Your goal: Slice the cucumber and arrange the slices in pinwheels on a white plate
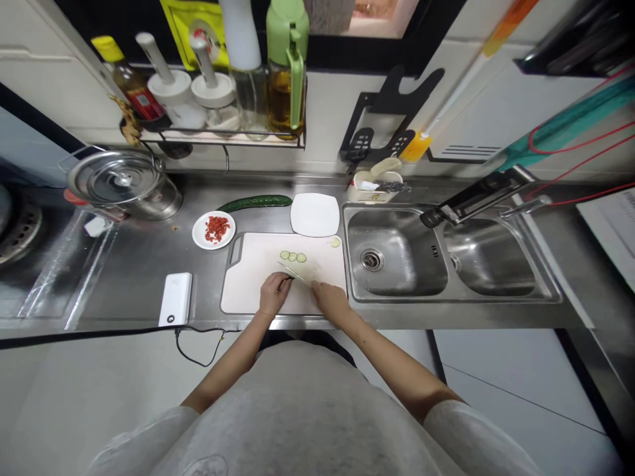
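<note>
A pale cutting board (248,284) lies on the steel counter. Three cucumber slices (293,256) lie in a row on it, and another light piece (335,242) is at its top right corner. My right hand (328,299) is closed on a knife (292,270), whose blade points up and left across the board. Beside the blade, my left hand (274,293) is closed over the board with its fingertips on something small and dark, too small to make out. Behind the board are a whole cucumber (258,202), a white square plate (315,215) and a plate of chopped red pieces (217,229).
To the right is a double sink (397,264) with a faucet (530,206). A lidded steel pot (126,185) and a white power bank (175,299) with a cable stand left. Bottles and jars fill a wall rack (228,137). A white container (376,188) stands behind the sink.
</note>
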A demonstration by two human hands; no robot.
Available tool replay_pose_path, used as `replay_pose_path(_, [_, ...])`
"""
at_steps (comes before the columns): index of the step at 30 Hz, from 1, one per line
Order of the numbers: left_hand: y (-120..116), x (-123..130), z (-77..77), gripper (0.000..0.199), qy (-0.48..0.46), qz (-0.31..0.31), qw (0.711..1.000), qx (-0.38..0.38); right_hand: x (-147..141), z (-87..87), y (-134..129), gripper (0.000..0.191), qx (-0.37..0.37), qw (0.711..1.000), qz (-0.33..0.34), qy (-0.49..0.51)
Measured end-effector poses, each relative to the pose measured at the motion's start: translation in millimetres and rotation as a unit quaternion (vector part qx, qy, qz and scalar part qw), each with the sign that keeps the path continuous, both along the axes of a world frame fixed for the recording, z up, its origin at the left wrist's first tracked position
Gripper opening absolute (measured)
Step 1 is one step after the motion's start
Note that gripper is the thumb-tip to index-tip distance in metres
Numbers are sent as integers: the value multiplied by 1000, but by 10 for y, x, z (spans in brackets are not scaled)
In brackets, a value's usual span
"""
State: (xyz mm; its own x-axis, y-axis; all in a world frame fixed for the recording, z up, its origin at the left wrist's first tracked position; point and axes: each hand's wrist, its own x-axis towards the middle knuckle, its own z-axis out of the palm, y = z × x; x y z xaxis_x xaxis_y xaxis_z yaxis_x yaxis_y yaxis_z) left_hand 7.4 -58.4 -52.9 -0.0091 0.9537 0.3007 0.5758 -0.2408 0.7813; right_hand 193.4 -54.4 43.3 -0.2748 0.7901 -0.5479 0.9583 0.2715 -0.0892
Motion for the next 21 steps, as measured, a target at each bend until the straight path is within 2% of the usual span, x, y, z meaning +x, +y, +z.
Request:
replay_pose_path(2, [-25, -8, 48, 19, -28, 39, 999, -24, 140, 25, -33, 33, 46, 999, -6, -15])
replay_pose_path(4, [-11, -27, 139, 26, -62, 104, 991, -49, 296, 24, -68, 34, 119, 993, -4, -24])
replay_pose_path(7, [118, -52, 364, 32, -92, 171, 978, -79, 496, -15, -102, 38, 238, 971, 11, -11])
replay_pose_path(8, [184, -54, 453, 33, -89, 145, 981, -96, 544, -28, -106, 39, 271, 962, 18, -3])
replay_pose_path(11, [380, -30, 707, 34, -32, -59, 986, -155, 623, -40, -107, 38, 334, 941, 41, 26])
replay_pose_path(13, [454, 2, 822, 30, 21, -153, 973, -171, 636, -18, -107, 38, 335, 940, 47, 35])
replay_pose_path(15, [461, 38, 868, 26, 50, -175, 970, -161, 631, 19, -116, 39, 302, 952, 44, 35])
replay_pose_path(18, [403, 77, 803, 22, 30, -142, 981, -129, 614, 69, -155, 41, 228, 973, 27, 31])
replay_pose_path(21, [390, 52, 627, 24, -41, -49, 986, -155, 616, 82, -217, 43, 177, 984, 7, 34])
